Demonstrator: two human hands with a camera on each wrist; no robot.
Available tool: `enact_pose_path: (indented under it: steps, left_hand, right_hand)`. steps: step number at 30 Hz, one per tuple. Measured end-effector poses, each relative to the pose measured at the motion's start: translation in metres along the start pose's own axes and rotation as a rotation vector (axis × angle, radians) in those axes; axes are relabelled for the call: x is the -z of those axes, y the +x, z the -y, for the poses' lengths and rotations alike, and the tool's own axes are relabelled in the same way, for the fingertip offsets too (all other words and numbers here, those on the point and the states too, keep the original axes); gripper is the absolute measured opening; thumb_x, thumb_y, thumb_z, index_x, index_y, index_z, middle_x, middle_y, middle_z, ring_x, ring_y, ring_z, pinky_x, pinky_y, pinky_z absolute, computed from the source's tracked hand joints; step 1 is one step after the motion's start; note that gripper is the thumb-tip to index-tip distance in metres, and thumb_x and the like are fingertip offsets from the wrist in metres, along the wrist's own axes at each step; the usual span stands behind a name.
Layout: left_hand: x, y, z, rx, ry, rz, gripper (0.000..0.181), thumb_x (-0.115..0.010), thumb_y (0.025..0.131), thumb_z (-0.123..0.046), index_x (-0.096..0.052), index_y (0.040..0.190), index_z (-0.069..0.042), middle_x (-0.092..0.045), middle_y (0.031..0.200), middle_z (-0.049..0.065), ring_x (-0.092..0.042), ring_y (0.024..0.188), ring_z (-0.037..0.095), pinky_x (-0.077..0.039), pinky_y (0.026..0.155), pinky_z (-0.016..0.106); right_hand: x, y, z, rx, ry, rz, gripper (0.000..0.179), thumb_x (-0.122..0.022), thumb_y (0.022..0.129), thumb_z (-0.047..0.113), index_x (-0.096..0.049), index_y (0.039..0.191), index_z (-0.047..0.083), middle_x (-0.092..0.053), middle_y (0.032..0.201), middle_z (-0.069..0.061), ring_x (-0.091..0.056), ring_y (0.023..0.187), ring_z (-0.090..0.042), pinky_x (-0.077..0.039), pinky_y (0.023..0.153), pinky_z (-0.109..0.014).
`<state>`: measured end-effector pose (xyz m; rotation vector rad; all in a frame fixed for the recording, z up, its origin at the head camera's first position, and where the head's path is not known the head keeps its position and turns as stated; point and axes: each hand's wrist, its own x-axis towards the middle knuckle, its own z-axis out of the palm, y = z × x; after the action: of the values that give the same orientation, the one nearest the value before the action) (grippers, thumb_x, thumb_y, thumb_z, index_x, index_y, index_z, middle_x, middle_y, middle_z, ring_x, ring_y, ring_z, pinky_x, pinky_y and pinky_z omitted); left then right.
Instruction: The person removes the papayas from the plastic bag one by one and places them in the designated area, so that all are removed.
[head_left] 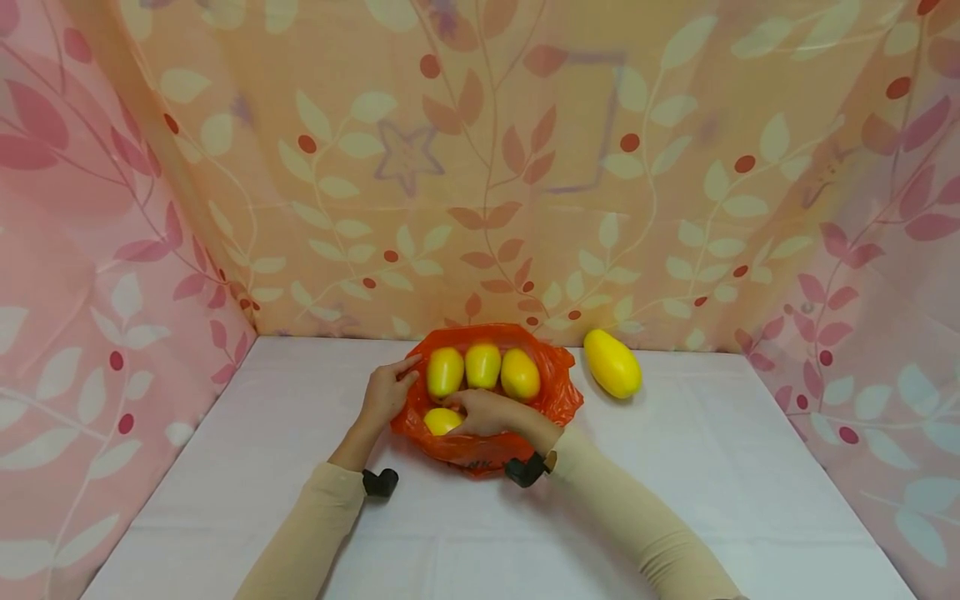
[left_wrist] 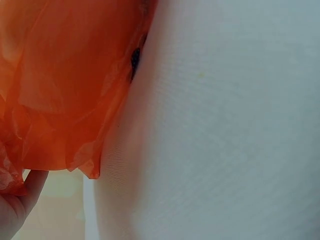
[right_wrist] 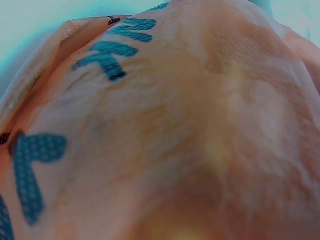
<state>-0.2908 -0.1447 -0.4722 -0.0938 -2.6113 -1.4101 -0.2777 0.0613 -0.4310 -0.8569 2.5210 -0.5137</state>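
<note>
A red plastic bag point(head_left: 558, 392) lies with its mouth spread wide on the white table. Three yellow mangoes point(head_left: 482, 366) stand in a row at its far side. My left hand point(head_left: 384, 396) holds the bag's left rim; in the left wrist view part of that hand point(left_wrist: 12, 212) shows below the orange-looking plastic point(left_wrist: 65, 75). Reaching over the near rim, my right hand point(head_left: 483, 412) grips another yellow mango point(head_left: 442, 421) at the front left inside the bag. Its fingertips are partly hidden. In the right wrist view the printed bag wall point(right_wrist: 150, 110) covers nearly everything.
One longer yellow mango point(head_left: 612, 364) lies on the table point(head_left: 675, 467) to the right of the bag, near the back edge. Leaf-patterned cloth point(head_left: 480, 167) hangs behind the table and along both sides.
</note>
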Motion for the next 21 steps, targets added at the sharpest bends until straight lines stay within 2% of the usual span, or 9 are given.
enact_pose_path:
  steps: [9,15,21]
  left_hand:
    - [-0.001,0.0,0.002,0.016,0.005,-0.001,0.037,-0.06,0.096,-0.011,-0.062,0.132,-0.008,-0.061,0.131,0.022,-0.054,0.126,0.038,-0.041,0.109,0.051]
    - [0.0,-0.002,-0.001,0.024,0.0,0.004,0.037,-0.059,0.096,-0.011,-0.061,0.133,-0.008,-0.061,0.132,0.022,-0.053,0.127,0.038,-0.042,0.109,0.051]
    - [0.0,-0.001,-0.002,0.01,0.01,-0.022,0.035,-0.061,0.095,-0.011,-0.063,0.13,-0.007,-0.063,0.128,0.023,-0.057,0.118,0.038,-0.046,0.099,0.049]
  right_hand:
    - [0.004,-0.005,-0.002,0.007,0.016,-0.034,0.053,-0.072,0.086,0.041,-0.059,0.131,0.015,-0.066,0.117,0.003,-0.059,0.097,-0.012,-0.049,0.1,-0.034]
    - [0.012,-0.012,-0.004,0.01,0.035,-0.06,0.06,-0.074,0.084,0.044,-0.056,0.133,0.014,-0.065,0.117,0.002,-0.059,0.099,-0.013,-0.049,0.099,-0.034]
    - [0.023,-0.018,-0.007,0.001,0.106,-0.073,0.062,-0.076,0.082,0.044,-0.056,0.132,0.013,-0.064,0.118,0.001,-0.058,0.101,-0.015,-0.05,0.099,-0.035]
